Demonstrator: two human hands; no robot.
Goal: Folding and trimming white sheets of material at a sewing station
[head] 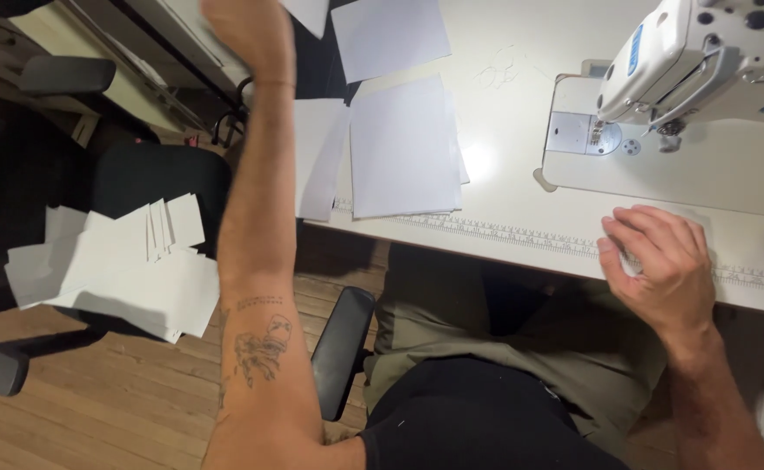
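Head view: right hand point(660, 261) flat, fingers point(634, 231) spread narrow, pinning white piece point(700, 218) at worktop point(504, 104) edge, just before sewing machine point(695, 61). Left hand point(247, 30) raised, well left of machine; grip indeterminate. Stacked white sheets point(404, 148) left of machine, within reach.

A white table point(504, 96) is carrying the work. A white sewing machine point(704, 61) is standing on it at the far right, its flat base point(660, 165) lying on the tabletop. Several white square pieces point(399, 148) are lying in an overlapping pile toward the table's left end, with one more white piece point(391, 35) lying further back. A printed measuring strip point(521, 235) is running along the near edge. The right hand point(660, 261) is resting on that edge, covering a small white piece. Beside the table, a dark chair point(164, 174) is bearing a loose heap of white pieces point(121, 261), above a wooden floor point(95, 418).
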